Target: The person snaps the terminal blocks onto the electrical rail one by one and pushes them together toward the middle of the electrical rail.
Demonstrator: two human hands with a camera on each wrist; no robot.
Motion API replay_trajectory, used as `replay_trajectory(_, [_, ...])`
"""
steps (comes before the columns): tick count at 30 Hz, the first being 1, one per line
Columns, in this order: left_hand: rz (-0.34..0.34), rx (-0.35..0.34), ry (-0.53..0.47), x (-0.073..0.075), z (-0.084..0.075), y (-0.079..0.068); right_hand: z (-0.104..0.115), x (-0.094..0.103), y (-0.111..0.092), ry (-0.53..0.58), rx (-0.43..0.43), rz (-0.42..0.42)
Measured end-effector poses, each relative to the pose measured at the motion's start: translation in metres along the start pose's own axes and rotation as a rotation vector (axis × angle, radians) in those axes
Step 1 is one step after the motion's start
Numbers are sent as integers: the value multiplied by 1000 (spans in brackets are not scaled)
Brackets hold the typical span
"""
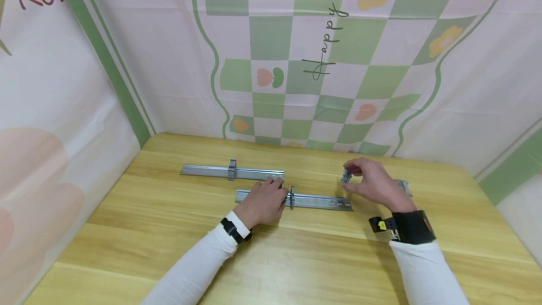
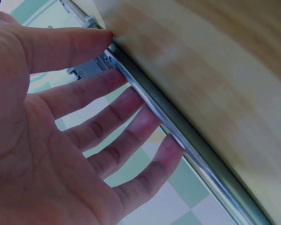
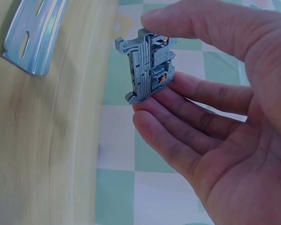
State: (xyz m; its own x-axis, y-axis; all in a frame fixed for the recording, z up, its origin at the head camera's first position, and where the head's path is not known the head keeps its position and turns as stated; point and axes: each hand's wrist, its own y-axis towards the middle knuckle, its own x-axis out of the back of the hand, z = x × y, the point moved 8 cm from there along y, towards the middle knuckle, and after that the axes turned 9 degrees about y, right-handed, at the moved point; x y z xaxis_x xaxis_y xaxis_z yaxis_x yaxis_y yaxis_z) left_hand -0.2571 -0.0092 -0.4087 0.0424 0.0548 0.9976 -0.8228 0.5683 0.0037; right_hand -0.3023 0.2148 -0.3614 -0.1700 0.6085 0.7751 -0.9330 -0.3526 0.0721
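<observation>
My left hand (image 1: 263,201) lies over the front metal DIN rail (image 1: 322,201), thumb and fingers gripping its edges. Just right of the thumb, a thin grey terminal block (image 1: 291,197) sits across that rail. In the left wrist view, the fingertips line the rail's long edge (image 2: 173,131). Above the table beyond the rail's right end, my right hand (image 1: 372,182) pinches a grey terminal block (image 3: 150,68) between thumb and fingers. Its slotted side and small orange parts show in the right wrist view.
Farther back to the left lies a second DIN rail (image 1: 207,170) carrying a small group of grey terminal blocks (image 1: 232,169). More grey pieces (image 1: 405,186) lie on the wooden table (image 1: 322,258) behind my right wrist. A patterned cloth (image 1: 271,36) hangs along the table's far edge.
</observation>
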Motion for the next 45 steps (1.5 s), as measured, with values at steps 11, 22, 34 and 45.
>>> replay_trajectory(11, [3, 1, 4, 1, 0, 0, 5, -7, 2, -4, 12, 20])
replay_trajectory(22, [-2, -5, 11, 0, 0, 0, 13, -13, 2, -20, 32, 26])
replay_trajectory(34, [-3, -7, 14, -1, 0, 0, 19, -21, 3, -12, 42, 53])
replay_trajectory(45, [0, -7, 12, -1, 0, -1, 26, -28, 3, -28, 90, 47])
